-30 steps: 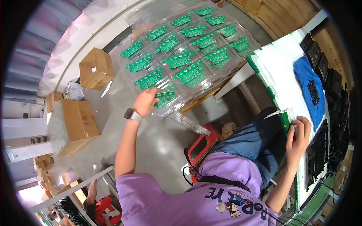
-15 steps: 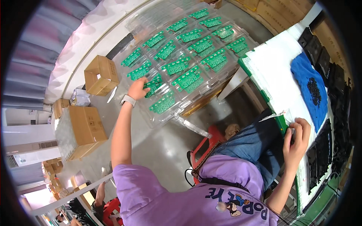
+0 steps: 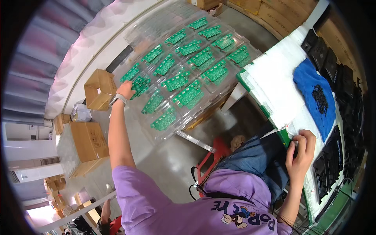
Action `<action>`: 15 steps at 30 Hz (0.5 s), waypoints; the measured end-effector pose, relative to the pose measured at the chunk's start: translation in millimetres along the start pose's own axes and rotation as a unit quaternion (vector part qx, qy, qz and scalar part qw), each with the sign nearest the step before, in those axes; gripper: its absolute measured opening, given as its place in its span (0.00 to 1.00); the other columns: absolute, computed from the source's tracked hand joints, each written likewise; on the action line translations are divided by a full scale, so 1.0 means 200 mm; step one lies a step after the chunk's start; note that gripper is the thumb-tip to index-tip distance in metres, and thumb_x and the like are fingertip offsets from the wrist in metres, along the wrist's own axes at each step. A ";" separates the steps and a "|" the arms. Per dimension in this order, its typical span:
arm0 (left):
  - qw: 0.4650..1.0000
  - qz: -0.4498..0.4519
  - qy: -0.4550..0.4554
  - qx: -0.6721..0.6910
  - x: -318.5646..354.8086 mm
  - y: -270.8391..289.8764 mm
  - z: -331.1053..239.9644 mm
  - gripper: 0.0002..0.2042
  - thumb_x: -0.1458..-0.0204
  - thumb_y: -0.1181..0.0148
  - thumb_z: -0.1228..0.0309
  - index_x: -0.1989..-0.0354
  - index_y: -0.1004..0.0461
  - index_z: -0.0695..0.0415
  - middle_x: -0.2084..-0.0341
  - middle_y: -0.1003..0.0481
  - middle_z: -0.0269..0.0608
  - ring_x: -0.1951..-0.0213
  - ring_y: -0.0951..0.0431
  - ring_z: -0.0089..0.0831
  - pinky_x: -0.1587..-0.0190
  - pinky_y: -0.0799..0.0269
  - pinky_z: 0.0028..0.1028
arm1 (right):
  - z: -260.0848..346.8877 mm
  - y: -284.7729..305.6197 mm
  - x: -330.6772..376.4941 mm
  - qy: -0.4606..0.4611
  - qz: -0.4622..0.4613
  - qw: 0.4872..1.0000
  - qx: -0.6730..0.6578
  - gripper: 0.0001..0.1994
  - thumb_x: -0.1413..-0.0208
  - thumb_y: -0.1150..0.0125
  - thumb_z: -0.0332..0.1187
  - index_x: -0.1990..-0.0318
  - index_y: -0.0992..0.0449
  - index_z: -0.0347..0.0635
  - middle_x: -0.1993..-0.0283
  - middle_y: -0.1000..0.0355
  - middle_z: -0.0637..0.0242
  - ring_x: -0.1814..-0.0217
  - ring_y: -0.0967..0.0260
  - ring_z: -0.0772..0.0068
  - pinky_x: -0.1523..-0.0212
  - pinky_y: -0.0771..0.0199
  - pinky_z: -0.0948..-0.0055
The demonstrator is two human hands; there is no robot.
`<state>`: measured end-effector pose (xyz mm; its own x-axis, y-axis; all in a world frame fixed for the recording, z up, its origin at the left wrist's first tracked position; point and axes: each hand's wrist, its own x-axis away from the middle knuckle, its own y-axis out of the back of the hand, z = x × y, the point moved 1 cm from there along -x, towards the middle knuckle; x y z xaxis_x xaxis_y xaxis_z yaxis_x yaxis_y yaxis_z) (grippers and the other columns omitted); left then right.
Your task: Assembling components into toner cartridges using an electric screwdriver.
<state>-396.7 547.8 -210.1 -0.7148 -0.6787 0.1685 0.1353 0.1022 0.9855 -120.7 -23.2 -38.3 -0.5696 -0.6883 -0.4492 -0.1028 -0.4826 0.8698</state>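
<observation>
left hand [image 3: 126, 90] on green circuit boards [image 3: 138, 84]; right hand [image 3: 300, 150] at white table edge [image 3: 274, 117].

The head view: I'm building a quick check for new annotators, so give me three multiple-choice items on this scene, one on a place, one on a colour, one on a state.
1. Where is the left hand?
A. on the blue cloth
B. at the near edge of the clear trays, on a green circuit board
C. inside the open cardboard box

2. What colour is the cloth on the white work table?
A. blue
B. red
C. yellow

3. What is the state of the cardboard box beside the left wrist?
A. taped shut
B. crushed flat
C. open at the top

Answers:
1 B, the arm stretches out to the clear trays and its fingers lie on a green circuit board.
2 A, the cloth bearing small dark parts is bright blue.
3 C, its flaps stand apart and the inside shows.

The right hand rests at the table's edge.
</observation>
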 end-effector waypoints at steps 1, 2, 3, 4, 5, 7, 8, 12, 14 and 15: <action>0.998 0.029 0.015 -0.044 -0.02 -0.01 0.03 0.19 0.62 0.36 0.69 0.59 0.30 0.60 0.58 0.29 0.53 0.54 0.30 0.49 0.51 0.33 0.40 | 0.00 0.00 -0.01 -0.002 0.005 1.000 -0.009 0.07 0.62 0.46 0.20 0.71 0.34 0.34 0.62 0.37 0.52 0.57 0.38 0.50 0.57 0.37 0.61; 0.998 0.027 0.014 -0.045 -0.02 -0.02 0.06 0.19 0.62 0.36 0.69 0.59 0.30 0.60 0.58 0.29 0.53 0.54 0.30 0.49 0.51 0.33 0.40 | 0.01 0.00 -0.02 -0.004 0.010 1.000 -0.019 0.07 0.62 0.46 0.20 0.71 0.34 0.34 0.63 0.37 0.52 0.57 0.38 0.50 0.58 0.37 0.61; 0.998 0.041 -0.012 -0.055 -0.06 -0.04 0.03 0.19 0.62 0.37 0.69 0.59 0.31 0.60 0.60 0.29 0.53 0.56 0.30 0.49 0.53 0.33 0.39 | 0.00 0.00 -0.02 -0.010 0.006 1.000 -0.011 0.07 0.62 0.46 0.20 0.71 0.34 0.34 0.63 0.37 0.52 0.57 0.38 0.50 0.58 0.37 0.61; 0.996 0.055 -0.037 -0.065 -0.08 -0.05 0.01 0.19 0.62 0.37 0.68 0.60 0.31 0.60 0.62 0.28 0.53 0.57 0.29 0.48 0.54 0.33 0.39 | -0.01 0.01 -0.02 -0.008 0.001 1.000 -0.014 0.08 0.63 0.46 0.20 0.72 0.34 0.35 0.63 0.37 0.52 0.58 0.38 0.50 0.58 0.37 0.61; 0.995 0.051 -0.049 -0.065 -0.09 -0.05 -0.01 0.19 0.62 0.37 0.68 0.60 0.31 0.60 0.62 0.28 0.53 0.57 0.29 0.48 0.54 0.33 0.39 | -0.02 0.03 -0.02 -0.007 -0.004 1.000 -0.015 0.08 0.64 0.45 0.20 0.72 0.34 0.35 0.63 0.37 0.52 0.58 0.38 0.51 0.59 0.36 0.61; 0.996 0.019 -0.086 -0.012 -0.16 -0.10 -0.13 0.20 0.62 0.37 0.68 0.58 0.31 0.59 0.61 0.28 0.52 0.57 0.29 0.47 0.54 0.32 0.39 | -0.05 0.05 0.00 -0.017 -0.021 1.000 0.002 0.08 0.66 0.44 0.21 0.73 0.34 0.36 0.66 0.37 0.54 0.62 0.38 0.52 0.63 0.36 0.62; 0.998 0.033 -0.052 -0.021 -0.16 -0.11 -0.15 0.23 0.61 0.37 0.66 0.53 0.32 0.54 0.56 0.29 0.50 0.53 0.30 0.45 0.52 0.33 0.40 | -0.06 0.05 -0.01 -0.014 -0.024 1.000 -0.012 0.09 0.67 0.44 0.21 0.74 0.34 0.36 0.66 0.37 0.54 0.63 0.38 0.52 0.64 0.37 0.62; 0.995 -0.047 -0.073 -0.042 -0.05 -0.19 0.12 0.24 0.61 0.36 0.65 0.54 0.32 0.60 0.62 0.27 0.53 0.58 0.28 0.48 0.56 0.31 0.41 | -0.12 -0.02 -0.03 0.027 -0.040 0.998 -0.048 0.10 0.68 0.42 0.24 0.74 0.35 0.38 0.68 0.39 0.56 0.65 0.38 0.53 0.66 0.38 0.61; 0.987 -0.065 -0.073 -0.127 -0.04 -0.11 0.11 0.20 0.60 0.36 0.65 0.59 0.31 0.61 0.69 0.26 0.51 0.66 0.25 0.49 0.65 0.29 0.41 | -0.15 -0.03 -0.01 0.037 -0.028 0.998 -0.045 0.11 0.67 0.41 0.28 0.74 0.35 0.39 0.69 0.41 0.58 0.65 0.40 0.55 0.68 0.40 0.63; 0.985 -0.070 -0.035 -0.151 -0.01 0.00 -0.04 0.17 0.59 0.38 0.68 0.60 0.32 0.60 0.71 0.26 0.51 0.67 0.25 0.49 0.67 0.29 0.42 | -0.15 -0.01 0.01 0.010 -0.010 0.999 -0.043 0.09 0.66 0.41 0.26 0.73 0.33 0.40 0.67 0.38 0.58 0.64 0.38 0.56 0.65 0.37 0.63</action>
<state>-390.2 544.3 -211.5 -0.7853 -0.6176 0.0429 0.2223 -0.2166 0.9506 -96.3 -39.8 -46.3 -0.5515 -0.6889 -0.4705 -0.0429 -0.5398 0.8407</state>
